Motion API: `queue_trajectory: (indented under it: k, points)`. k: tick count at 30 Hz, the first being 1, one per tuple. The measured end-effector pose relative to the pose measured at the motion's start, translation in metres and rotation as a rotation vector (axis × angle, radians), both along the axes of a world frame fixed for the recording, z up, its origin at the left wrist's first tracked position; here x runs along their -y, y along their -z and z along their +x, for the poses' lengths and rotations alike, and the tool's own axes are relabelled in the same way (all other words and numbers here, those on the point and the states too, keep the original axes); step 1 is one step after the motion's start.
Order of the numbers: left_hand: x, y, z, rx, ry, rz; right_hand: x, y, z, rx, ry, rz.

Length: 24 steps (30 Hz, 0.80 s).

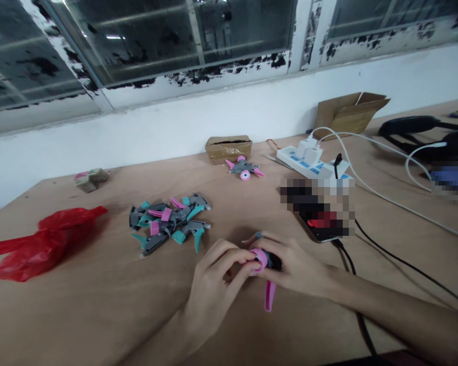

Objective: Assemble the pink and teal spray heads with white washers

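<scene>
My right hand [295, 262] is wrapped round the grey body of a trigger spray head [269, 296], whose pink trigger points down towards me. With thumb and fingertips, my left hand [213, 284] pinches the pink collar [260, 258] of that same spray head. Whether anything small sits inside the collar is hidden by the fingers. To the left lies a pile of grey spray heads [175, 218] with teal or pink triggers and collars. Farther back, a smaller group of grey and pink spray heads [245, 168] rests on the table.
A red plastic bag [57, 241] lies at the left, with small taped blocks [91, 179] behind it. A small cardboard box [229, 149], a power strip [309, 162] with white cables, and an open carton [347, 114] stand along the wall. A partly blurred phone [316, 223] trails a black cable.
</scene>
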State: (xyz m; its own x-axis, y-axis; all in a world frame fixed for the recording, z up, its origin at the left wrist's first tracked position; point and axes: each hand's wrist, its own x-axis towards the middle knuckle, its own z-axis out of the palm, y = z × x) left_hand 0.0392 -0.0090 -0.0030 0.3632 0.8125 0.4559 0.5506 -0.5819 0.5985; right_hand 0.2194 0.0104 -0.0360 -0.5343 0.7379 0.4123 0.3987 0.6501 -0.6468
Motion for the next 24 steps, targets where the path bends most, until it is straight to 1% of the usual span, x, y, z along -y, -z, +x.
queue_trajectory:
  k: [4,10,15,21,24]
  points:
    - [-0.0036,-0.0005,-0.0028,-0.04,-0.005,-0.022,-0.002,0.0038,0.001,0.01,0.014,-0.014]
    - [-0.0058,-0.0031,-0.0041,-0.079,-0.023,-0.133,-0.0041,0.0057,-0.0005,-0.025,0.007,-0.031]
    - [-0.0067,-0.0027,-0.0018,-0.075,-0.04,-0.151,-0.0022,0.0067,-0.0029,-0.058,0.037,-0.059]
    - [-0.0065,-0.0034,-0.0002,-0.039,-0.098,-0.236,-0.0015,0.0071,-0.0027,-0.05,0.068,-0.019]
    - [-0.0046,-0.0037,0.0001,-0.047,-0.1,-0.22,-0.0023,0.0059,-0.0026,-0.04,0.072,-0.007]
